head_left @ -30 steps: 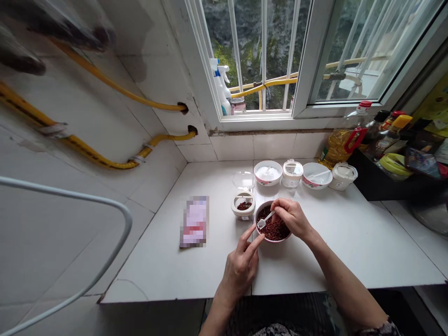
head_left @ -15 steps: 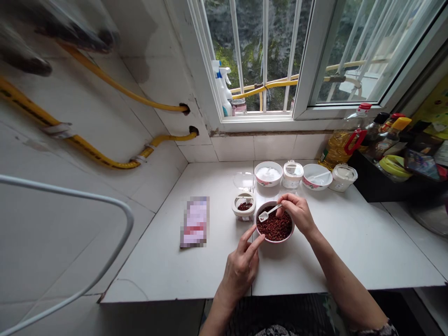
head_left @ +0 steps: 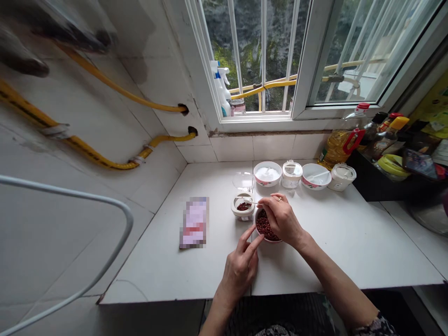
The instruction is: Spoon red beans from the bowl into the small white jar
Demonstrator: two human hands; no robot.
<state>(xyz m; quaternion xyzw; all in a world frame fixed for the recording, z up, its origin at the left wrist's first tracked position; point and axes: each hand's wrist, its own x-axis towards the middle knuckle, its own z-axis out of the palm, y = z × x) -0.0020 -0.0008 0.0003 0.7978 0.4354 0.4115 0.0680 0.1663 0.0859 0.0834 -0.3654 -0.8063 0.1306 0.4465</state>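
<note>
A small pink bowl full of dark red peppercorns sits on the white counter. My left hand steadies it, fingertips touching the bowl's left rim. My right hand lies over the bowl and holds a small white spoon, whose tip reaches over the open white spice jar just left of the bowl. The jar holds a little of the same red spice, and its clear lid is flipped up behind it.
Along the back wall stand a bowl of white powder, a lidded white jar, a bowl with a spoon and another lidded jar. An oil bottle and sauce bottles stand at right. A packet lies at left.
My right hand has carried the spoon from the bowl leftward to the open spice jar. The left hand has stayed at the bowl's rim.
</note>
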